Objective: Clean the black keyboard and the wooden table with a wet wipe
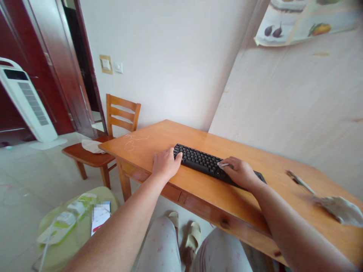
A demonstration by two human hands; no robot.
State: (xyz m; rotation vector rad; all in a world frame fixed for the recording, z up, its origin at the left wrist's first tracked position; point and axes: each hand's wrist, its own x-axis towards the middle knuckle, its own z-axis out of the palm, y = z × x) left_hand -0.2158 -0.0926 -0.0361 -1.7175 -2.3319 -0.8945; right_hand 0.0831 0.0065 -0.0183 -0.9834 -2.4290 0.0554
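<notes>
A black keyboard (202,161) lies on the wooden table, slanting down to the right. Its left end is gripped by my left hand (166,163), with the thumb over the front corner and the fingers behind. Over the right half of the keys, my right hand (239,172) is closed on a thin white stick (224,165). A small white wad at the stick's tip rests on or just above the keys; its exact kind is too small to tell. My right palm and fingers cover part of the keyboard's right side.
On the right of the wooden table (153,136) lie a brush-like tool (300,182) and a crumpled grey cloth (342,209). A wooden chair (121,113) stands at the left. Below, a green stool (110,189) bears a power strip (68,219) and a phone (100,217).
</notes>
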